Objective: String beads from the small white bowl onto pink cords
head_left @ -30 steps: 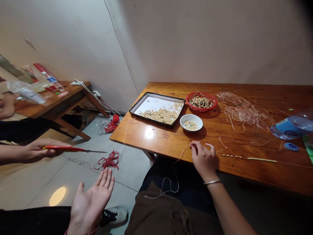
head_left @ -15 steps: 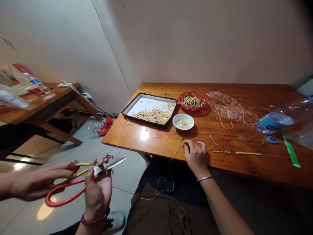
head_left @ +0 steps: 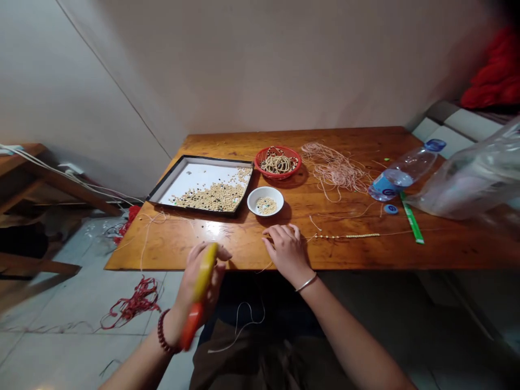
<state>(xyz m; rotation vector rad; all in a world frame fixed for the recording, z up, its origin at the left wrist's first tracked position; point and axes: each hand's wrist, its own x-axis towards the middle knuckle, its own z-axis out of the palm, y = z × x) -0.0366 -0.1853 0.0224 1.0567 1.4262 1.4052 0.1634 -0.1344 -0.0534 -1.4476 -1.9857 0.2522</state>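
Observation:
My left hand (head_left: 194,279), with a dark red bead bracelet at the wrist, is closed around scissors at the table's front edge. Their yellow and red handles (head_left: 205,272) are smeared by motion, and the blades are hidden. My right hand (head_left: 286,248), wearing a silver bangle, rests on the table with its fingers stretched out and its thumb apart. A thin cord strung with pale beads (head_left: 363,235) runs to the right from beneath it. The cord's loose end (head_left: 244,337) hangs over my lap. Just beyond my right hand stands a white bowl (head_left: 265,191) with beads inside.
A black-rimmed tray (head_left: 173,172) of beads lies at the left, a red basket (head_left: 278,176) of bead strings behind the bowl. Tangled pink cord (head_left: 339,170), a water bottle (head_left: 400,174), its blue cap (head_left: 390,209), a green strip (head_left: 412,219) and a plastic bag (head_left: 471,179) are rightward.
The scissors have passed from another person's hand into my left hand, which has moved right to the table edge. That person's hand is out of view. My right hand's fingers have spread; the view has shifted right.

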